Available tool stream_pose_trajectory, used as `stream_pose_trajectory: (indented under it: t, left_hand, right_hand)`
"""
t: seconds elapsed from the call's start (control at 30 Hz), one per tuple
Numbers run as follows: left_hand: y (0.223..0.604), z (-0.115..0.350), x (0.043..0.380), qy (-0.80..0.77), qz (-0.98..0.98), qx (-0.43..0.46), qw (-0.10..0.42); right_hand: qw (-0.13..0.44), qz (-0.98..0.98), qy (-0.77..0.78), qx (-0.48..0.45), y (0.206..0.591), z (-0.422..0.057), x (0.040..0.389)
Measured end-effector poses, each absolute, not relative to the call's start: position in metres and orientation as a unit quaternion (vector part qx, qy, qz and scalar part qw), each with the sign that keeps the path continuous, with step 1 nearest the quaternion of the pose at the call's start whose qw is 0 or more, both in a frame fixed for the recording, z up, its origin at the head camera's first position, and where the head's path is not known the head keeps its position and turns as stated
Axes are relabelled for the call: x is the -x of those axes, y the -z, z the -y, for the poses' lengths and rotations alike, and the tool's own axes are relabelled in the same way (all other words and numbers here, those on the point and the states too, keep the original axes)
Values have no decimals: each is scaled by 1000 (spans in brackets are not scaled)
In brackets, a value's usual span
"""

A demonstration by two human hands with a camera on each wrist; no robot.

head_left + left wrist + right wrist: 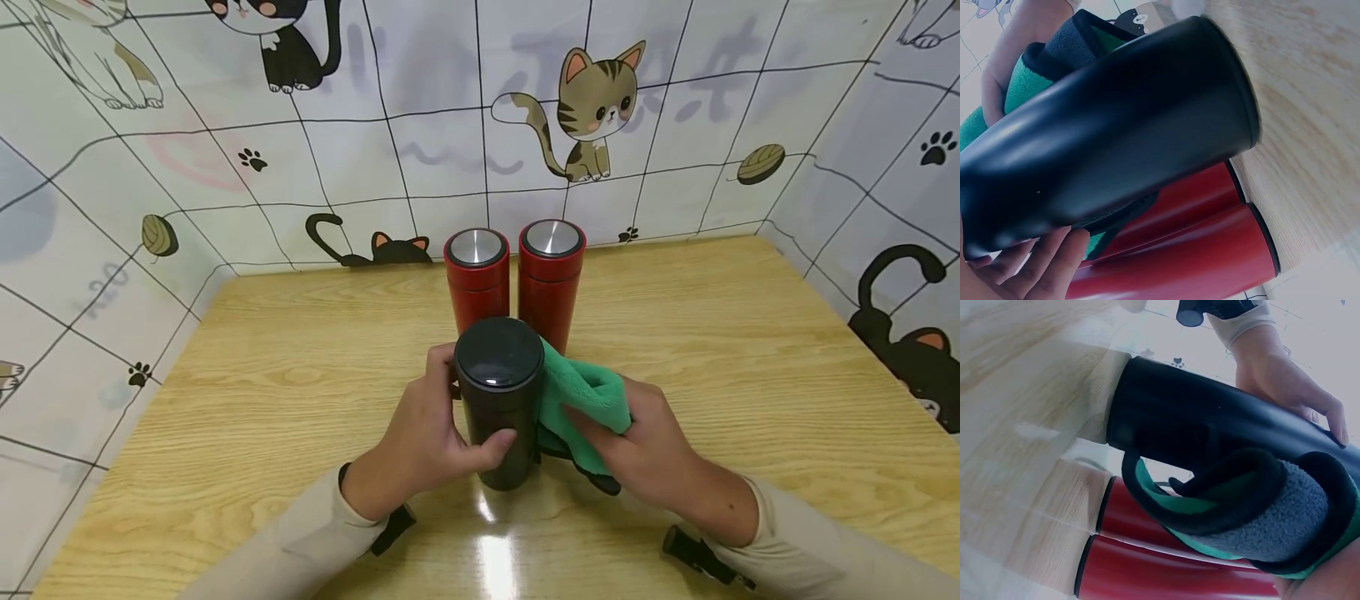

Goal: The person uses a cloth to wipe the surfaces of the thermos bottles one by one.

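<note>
Left hand (431, 437) grips the black bottle (501, 408), thumb across the near side, other fingers round the left and far side; grip is about as wide as the bottle body. Right hand (656, 450) holds the green cloth (585, 392), bunched and folded between thumb and fingers, grip narrow. Cloth sits against the right side of the black bottle; right wrist view shows its grey fuzzy face and dark edging, with a loop of the edge overlapping the bottle near its lower part.

Black bottle is roughly upright, dark glossy lid on, between the two hands at the middle of the table (315, 358). Base is at the tabletop; cannot tell whether it touches or is slightly raised.

Just behind it stand two red bottles, left one (478, 287) and right one (552, 283), both upright, side by side, silver-topped lids on, lower parts partly hidden by the black bottle and cloth in the head view.

Light sleeves (292, 537) on both arms, dark device (393, 529) under each wrist. Table is pale wood grain, shiny at the near side. Behind and at the sides, white wall covering (442, 158) with black grid lines, cartoon cats, paw prints.
</note>
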State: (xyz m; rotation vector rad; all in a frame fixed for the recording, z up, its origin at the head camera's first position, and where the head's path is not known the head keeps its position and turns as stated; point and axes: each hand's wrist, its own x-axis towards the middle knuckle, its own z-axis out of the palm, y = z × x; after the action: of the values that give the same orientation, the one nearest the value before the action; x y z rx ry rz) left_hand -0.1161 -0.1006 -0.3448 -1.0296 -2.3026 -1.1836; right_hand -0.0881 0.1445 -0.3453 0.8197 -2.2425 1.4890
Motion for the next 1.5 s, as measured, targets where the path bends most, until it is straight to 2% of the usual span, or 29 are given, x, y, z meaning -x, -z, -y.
stream_pose_trajectory:
  t: [0.2, 0.43, 0.7, 0.93, 1.13, 1.2, 1.37, 1.5]
  left_hand:
    - [347, 102, 116, 431, 807, 367, 170]
    - [346, 100, 116, 428, 803, 374, 177]
    - [345, 99, 116, 413, 809, 375, 184]
    - [344, 97, 115, 408, 815, 368, 185]
    - [343, 94, 114, 409, 828, 334, 187]
    - [343, 93, 113, 410, 832, 327, 180]
    - [343, 93, 113, 422, 833, 321, 157]
    - [343, 93, 112, 434, 831, 317, 143]
  right_hand:
    - [120, 802, -508, -290, 347, -145, 90]
    - [171, 774, -534, -296, 345, -144, 87]
    - [130, 794, -516, -295, 346, -145, 89]
    - [188, 779, -525, -288, 344, -144, 86]
    - [127, 804, -509, -278, 345, -145, 88]
    - [132, 808, -507, -271, 345, -145, 87]
    - [186, 801, -504, -264, 343, -144, 84]
    - [146, 808, -503, -269, 344, -144, 85]
